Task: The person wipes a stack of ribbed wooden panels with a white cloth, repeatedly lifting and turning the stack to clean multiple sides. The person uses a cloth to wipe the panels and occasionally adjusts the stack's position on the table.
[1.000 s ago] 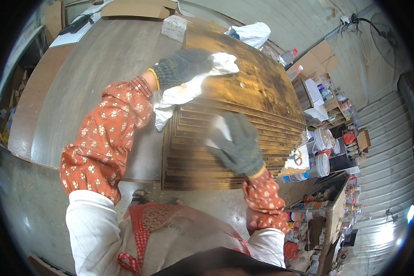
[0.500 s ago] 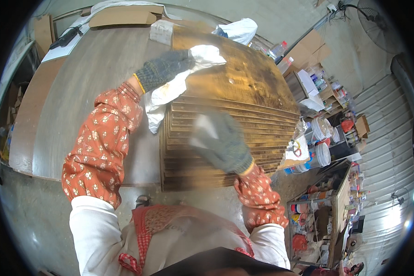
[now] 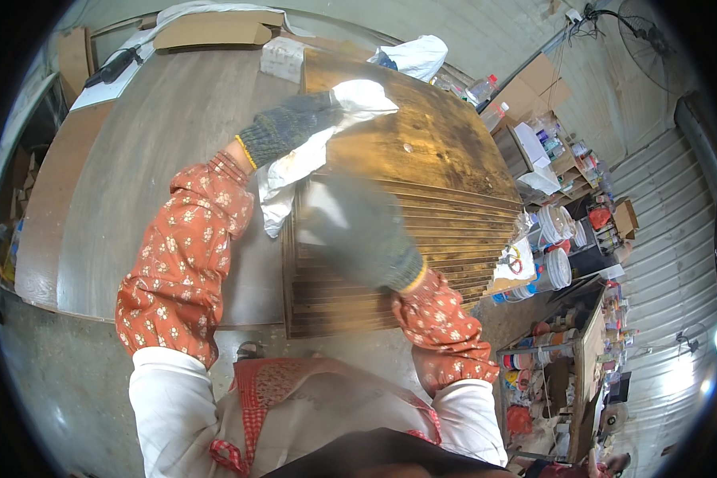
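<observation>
A stack of dark brown and gold-stained wooden boards (image 3: 446, 131) lies on the table, its edges stepped toward me like stair treads. My left hand (image 3: 295, 126), in a dark knitted glove with a yellow cuff, is closed on a crumpled white cloth (image 3: 366, 97) at the top board's left side. Part of the cloth hangs over the stack's left edge. Lower down, my gloved right hand (image 3: 370, 235) is on the stepped edges, smeared by motion. A whitish pad (image 3: 324, 205) shows at its fingers; its exact kind is too blurred to make out.
A grey wood-grain tabletop (image 3: 167, 135) spreads to the left, with a white block (image 3: 282, 59) at the stack's far corner. Cardboard (image 3: 211, 30) lies at the back. Buckets (image 3: 558, 268) and a cluttered shelf (image 3: 585, 358) stand right. A fan (image 3: 649, 44) is at upper right.
My right hand has moved left and slightly up across the stepped edges with the whitish pad. My left hand keeps its hold on the cloth; the whole view has shifted slightly.
</observation>
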